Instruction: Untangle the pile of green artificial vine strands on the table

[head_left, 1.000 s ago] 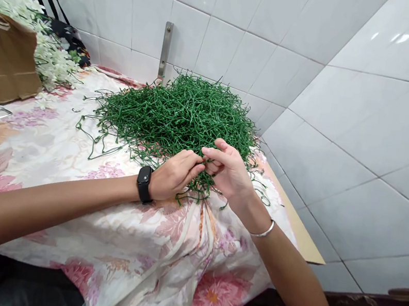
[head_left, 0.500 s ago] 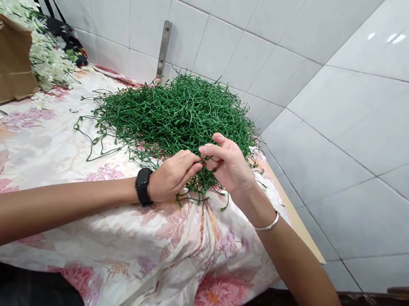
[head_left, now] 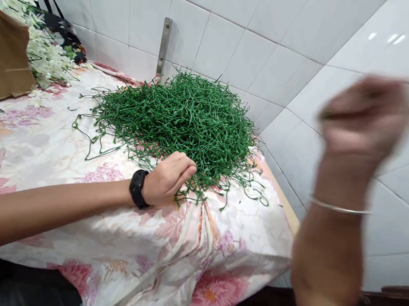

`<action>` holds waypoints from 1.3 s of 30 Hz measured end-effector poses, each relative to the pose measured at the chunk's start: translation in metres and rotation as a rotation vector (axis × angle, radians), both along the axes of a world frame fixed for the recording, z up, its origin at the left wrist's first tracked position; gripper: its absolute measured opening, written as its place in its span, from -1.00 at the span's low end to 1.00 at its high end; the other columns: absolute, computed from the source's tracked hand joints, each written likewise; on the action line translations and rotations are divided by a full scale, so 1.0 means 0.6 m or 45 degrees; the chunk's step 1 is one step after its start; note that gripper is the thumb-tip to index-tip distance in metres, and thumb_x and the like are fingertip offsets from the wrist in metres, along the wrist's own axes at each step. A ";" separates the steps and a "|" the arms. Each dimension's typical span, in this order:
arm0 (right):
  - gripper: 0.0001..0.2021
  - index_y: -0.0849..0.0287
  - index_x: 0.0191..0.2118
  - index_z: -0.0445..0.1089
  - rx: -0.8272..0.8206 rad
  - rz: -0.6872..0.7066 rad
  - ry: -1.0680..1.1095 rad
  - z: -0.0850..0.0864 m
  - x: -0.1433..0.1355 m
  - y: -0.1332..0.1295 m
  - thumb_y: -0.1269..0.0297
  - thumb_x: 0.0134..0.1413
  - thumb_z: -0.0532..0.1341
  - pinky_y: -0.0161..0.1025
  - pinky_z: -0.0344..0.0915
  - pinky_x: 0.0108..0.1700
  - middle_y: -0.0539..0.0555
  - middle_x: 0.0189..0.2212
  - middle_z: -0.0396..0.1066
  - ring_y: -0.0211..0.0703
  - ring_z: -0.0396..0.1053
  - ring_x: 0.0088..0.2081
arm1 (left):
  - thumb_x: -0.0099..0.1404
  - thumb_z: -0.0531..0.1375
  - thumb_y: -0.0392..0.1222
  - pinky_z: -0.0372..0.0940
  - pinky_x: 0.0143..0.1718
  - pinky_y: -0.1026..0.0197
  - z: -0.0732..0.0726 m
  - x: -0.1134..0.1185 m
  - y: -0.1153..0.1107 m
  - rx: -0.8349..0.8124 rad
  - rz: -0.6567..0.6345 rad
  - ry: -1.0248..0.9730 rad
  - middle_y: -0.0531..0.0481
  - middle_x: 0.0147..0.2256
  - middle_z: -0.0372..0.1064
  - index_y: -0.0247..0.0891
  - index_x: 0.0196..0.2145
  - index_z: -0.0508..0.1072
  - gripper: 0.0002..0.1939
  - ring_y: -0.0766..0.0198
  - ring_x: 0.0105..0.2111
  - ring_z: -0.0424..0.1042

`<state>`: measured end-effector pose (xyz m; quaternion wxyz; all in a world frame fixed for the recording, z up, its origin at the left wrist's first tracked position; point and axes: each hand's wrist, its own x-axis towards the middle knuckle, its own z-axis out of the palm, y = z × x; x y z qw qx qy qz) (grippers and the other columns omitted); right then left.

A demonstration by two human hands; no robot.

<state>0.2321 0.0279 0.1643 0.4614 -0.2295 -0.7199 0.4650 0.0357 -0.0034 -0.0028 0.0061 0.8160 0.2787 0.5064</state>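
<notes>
A large tangled heap of thin green plastic flower stems (head_left: pixel 195 115) lies on the flowered tablecloth (head_left: pixel 97 229). At the front edge of the heap rests my left hand (head_left: pixel 169 178), closed, thumb pressed against the curled fingers. Whatever it pinches is hidden from this side. Raised high on the right, away from the table and before the tiled wall, my right hand (head_left: pixel 367 117) is smeared by motion. Its fingers look curled into the palm, and a small dark greenish spot shows at their edge, too blurred to name.
White artificial flowers (head_left: pixel 46 56) and a brown cardboard box (head_left: pixel 1 56) stand at the left. Behind them is a dark bag with black handles (head_left: pixel 58 29). A metal bracket (head_left: pixel 163 47) is fixed to the tiled wall. Stray stems lie around the heap.
My right hand has left my left hand at the heap and swung up and to the right. My left hand stays almost in place, still closed.
</notes>
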 end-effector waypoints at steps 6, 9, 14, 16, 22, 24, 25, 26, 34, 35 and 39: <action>-0.78 0.03 -0.66 0.29 0.491 -0.458 0.329 0.075 0.047 -0.061 0.39 -0.08 0.15 -0.24 -0.26 -0.60 -0.21 -0.79 0.12 -0.53 -0.06 -0.73 | 0.34 -0.09 -0.20 0.19 -0.30 0.25 -0.001 0.005 -0.002 -0.102 0.015 -0.074 -0.03 -0.39 0.25 -0.27 -0.24 0.24 -0.83 0.30 -0.37 0.24; -0.91 0.08 -0.51 0.29 0.486 -0.383 0.290 0.026 0.006 -0.064 0.35 -0.06 0.19 -0.32 -0.23 -0.62 -0.19 -0.74 0.07 -0.55 -0.10 -0.73 | 0.33 -0.06 -0.19 0.21 -0.24 0.23 -0.002 0.003 0.001 -0.157 0.058 -0.168 -0.05 -0.29 0.29 -0.25 -0.16 0.23 -0.83 0.29 -0.29 0.29; -0.86 0.11 -0.40 0.14 0.368 -0.311 -0.060 -0.063 -0.027 -0.008 0.27 0.05 0.16 -0.35 -0.17 -0.60 -0.13 -0.64 -0.03 -0.44 -0.06 -0.64 | 0.28 0.02 -0.15 0.23 -0.23 0.20 0.006 -0.020 0.029 -0.281 0.113 -0.401 -0.01 -0.31 0.28 -0.23 -0.16 0.22 -0.82 0.30 -0.30 0.33; -0.84 0.13 -0.40 0.13 0.412 -0.360 -0.185 -0.090 -0.033 0.019 0.19 0.09 0.11 -0.34 -0.14 -0.56 -0.12 -0.63 -0.04 -0.41 -0.07 -0.61 | 0.26 0.05 -0.15 0.22 -0.25 0.21 0.013 -0.032 0.044 -0.320 0.104 -0.549 0.01 -0.33 0.27 -0.23 -0.17 0.22 -0.80 0.31 -0.32 0.34; -0.80 0.17 -0.22 0.14 0.845 -0.570 -0.750 -0.147 -0.060 0.073 0.14 0.15 0.01 -0.25 0.06 -0.24 0.03 -0.40 0.24 -0.25 0.19 -0.33 | 0.18 0.15 -0.16 0.22 -0.25 0.23 0.026 -0.048 0.066 -0.459 -0.025 -0.805 0.02 -0.33 0.28 -0.23 -0.18 0.21 -0.73 0.32 -0.29 0.34; -0.75 0.18 -0.09 0.12 1.089 -0.735 -0.953 -0.160 -0.064 0.077 0.19 0.15 0.02 -0.13 -0.06 -0.03 0.13 -0.14 0.26 -0.12 0.16 -0.06 | 0.19 0.13 -0.16 0.23 -0.21 0.20 0.028 -0.048 0.065 -0.495 -0.085 -0.794 -0.01 -0.30 0.30 -0.24 -0.16 0.21 -0.74 0.32 -0.27 0.33; -0.73 0.17 -0.04 0.10 1.176 -0.797 -1.008 -0.165 -0.064 0.075 0.22 0.15 0.01 -0.10 -0.13 0.02 0.14 -0.04 0.22 -0.09 0.08 0.05 | 0.20 0.12 -0.16 0.23 -0.19 0.19 0.029 -0.047 0.064 -0.502 -0.114 -0.782 -0.02 -0.29 0.31 -0.24 -0.16 0.21 -0.74 0.31 -0.26 0.33; -0.72 0.15 -0.01 0.09 1.231 -0.837 -1.020 -0.170 -0.063 0.072 0.26 0.16 0.00 -0.09 -0.18 0.05 0.13 0.01 0.19 -0.09 0.03 0.10 | 0.21 0.11 -0.16 0.22 -0.17 0.18 0.030 -0.047 0.064 -0.503 -0.135 -0.770 -0.03 -0.28 0.31 -0.25 -0.15 0.20 -0.74 0.30 -0.25 0.33; -0.92 0.12 -0.25 0.22 1.321 -0.855 -0.569 -0.183 -0.064 0.027 0.38 0.12 0.05 -0.17 -0.01 -0.05 0.00 -0.25 0.38 -0.21 0.28 -0.12 | 0.23 0.09 -0.21 0.20 -0.09 0.15 0.031 -0.043 0.055 -0.478 -0.156 -0.544 -0.09 -0.12 0.31 -0.22 0.00 0.15 -0.62 0.25 -0.12 0.30; -0.93 0.12 -0.26 0.23 1.336 -0.802 -0.567 -0.185 -0.068 0.022 0.38 0.12 0.07 -0.17 -0.01 -0.06 -0.01 -0.27 0.39 -0.22 0.29 -0.14 | 0.23 0.09 -0.21 0.19 -0.06 0.14 0.031 -0.042 0.052 -0.454 -0.147 -0.490 -0.10 -0.10 0.30 -0.22 0.02 0.14 -0.60 0.25 -0.11 0.30; -0.94 0.13 -0.28 0.28 1.308 -0.661 -0.609 -0.196 -0.081 0.011 0.31 0.11 0.10 -0.18 0.00 -0.06 -0.02 -0.29 0.41 -0.25 0.30 -0.15 | 0.23 0.10 -0.24 0.14 0.05 0.13 0.034 -0.036 0.037 -0.338 -0.090 -0.270 -0.11 -0.02 0.26 -0.22 0.09 0.09 -0.52 0.24 -0.04 0.27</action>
